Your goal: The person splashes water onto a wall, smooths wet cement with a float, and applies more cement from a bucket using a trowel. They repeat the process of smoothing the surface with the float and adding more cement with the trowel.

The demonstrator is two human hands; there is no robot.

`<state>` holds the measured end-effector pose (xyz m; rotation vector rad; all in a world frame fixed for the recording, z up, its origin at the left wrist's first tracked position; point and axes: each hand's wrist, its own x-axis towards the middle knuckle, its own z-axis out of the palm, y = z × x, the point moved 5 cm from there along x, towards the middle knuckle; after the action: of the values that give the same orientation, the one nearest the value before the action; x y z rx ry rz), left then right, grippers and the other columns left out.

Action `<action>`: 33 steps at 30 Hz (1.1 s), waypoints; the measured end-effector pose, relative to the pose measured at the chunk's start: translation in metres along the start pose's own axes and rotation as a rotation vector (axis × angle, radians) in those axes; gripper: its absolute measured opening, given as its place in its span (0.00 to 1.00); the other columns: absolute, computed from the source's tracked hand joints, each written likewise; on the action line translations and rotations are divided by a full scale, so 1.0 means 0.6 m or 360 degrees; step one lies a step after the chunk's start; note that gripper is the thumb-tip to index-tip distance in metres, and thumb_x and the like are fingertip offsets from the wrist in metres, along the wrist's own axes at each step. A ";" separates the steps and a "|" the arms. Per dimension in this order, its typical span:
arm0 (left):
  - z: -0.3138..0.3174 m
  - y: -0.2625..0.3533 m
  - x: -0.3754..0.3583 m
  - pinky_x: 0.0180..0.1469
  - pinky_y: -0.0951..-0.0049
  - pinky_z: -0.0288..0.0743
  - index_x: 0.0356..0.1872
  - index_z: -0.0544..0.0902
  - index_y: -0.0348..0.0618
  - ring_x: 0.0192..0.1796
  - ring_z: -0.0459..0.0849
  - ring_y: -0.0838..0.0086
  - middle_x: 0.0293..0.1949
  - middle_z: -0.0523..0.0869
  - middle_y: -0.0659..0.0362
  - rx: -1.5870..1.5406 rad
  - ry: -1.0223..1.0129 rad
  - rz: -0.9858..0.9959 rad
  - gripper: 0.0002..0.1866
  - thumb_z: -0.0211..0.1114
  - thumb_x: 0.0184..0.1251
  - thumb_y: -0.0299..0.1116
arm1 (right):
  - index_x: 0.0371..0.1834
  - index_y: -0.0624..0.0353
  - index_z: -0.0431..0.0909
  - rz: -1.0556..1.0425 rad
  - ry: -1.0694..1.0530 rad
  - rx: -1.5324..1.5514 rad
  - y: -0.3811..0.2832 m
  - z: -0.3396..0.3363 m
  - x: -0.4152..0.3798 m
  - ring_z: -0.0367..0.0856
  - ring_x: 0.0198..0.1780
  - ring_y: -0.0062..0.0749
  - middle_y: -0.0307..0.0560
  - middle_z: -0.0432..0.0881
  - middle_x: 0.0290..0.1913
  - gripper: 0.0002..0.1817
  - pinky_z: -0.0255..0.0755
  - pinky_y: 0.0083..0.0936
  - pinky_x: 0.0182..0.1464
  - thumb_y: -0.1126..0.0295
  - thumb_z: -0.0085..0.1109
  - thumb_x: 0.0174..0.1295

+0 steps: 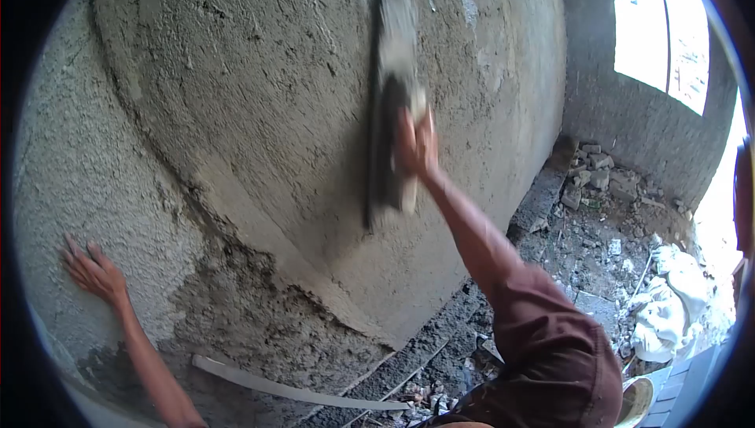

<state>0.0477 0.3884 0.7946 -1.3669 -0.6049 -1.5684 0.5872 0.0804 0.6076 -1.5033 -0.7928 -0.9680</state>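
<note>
My right hand point(417, 143) is wrapped round the handle of a long plastering float point(399, 43), blurred by motion. The float stands nearly upright against the wall, its face on wet grey plaster point(267, 106). On the far left, my left hand point(96, 272) rests on the rougher, lighter wall surface point(102, 168) with its fingers spread and nothing in it. A raised edge of plaster point(197, 192) curves down between the two hands. Below it, the mortar point(244, 294) looks dark and lumpy.
A long pale strip point(291, 385) lies low along the wall's foot. Broken bricks point(602, 175) are heaped in the far corner below a bright window opening point(645, 27). White sacks point(668, 302) and a bucket point(638, 398) are at the right. Debris covers the floor point(578, 247).
</note>
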 end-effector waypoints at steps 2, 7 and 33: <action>-0.008 -0.009 -0.009 0.68 0.45 0.47 0.70 0.60 0.55 0.71 0.54 0.45 0.71 0.57 0.48 0.0026 0.0011 -0.0001 0.29 0.40 0.73 0.53 | 0.67 0.64 0.57 0.0826 -0.0117 0.0585 0.018 -0.029 -0.126 0.73 0.58 0.58 0.69 0.74 0.54 0.32 0.68 0.46 0.56 0.54 0.46 0.65; 0.004 -0.017 -0.009 0.69 0.46 0.47 0.70 0.61 0.54 0.71 0.54 0.46 0.71 0.57 0.49 0.0109 -0.0013 -0.0084 0.29 0.40 0.73 0.55 | 0.63 0.62 0.60 -0.0046 0.0103 0.0431 -0.103 -0.027 0.188 0.75 0.49 0.63 0.71 0.75 0.45 0.28 0.70 0.49 0.49 0.61 0.49 0.62; -0.020 -0.007 -0.005 0.70 0.47 0.44 0.72 0.56 0.59 0.73 0.50 0.49 0.73 0.53 0.51 0.0119 -0.0070 -0.0168 0.29 0.42 0.73 0.52 | 0.67 0.67 0.51 -0.0476 -0.0406 0.0234 -0.254 0.046 -0.036 0.82 0.38 0.61 0.73 0.78 0.42 0.34 0.78 0.44 0.35 0.58 0.49 0.65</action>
<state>0.0379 0.3811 0.7897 -1.3348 -0.7663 -1.5861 0.4466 0.1309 0.6538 -1.4207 -1.2732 -0.9212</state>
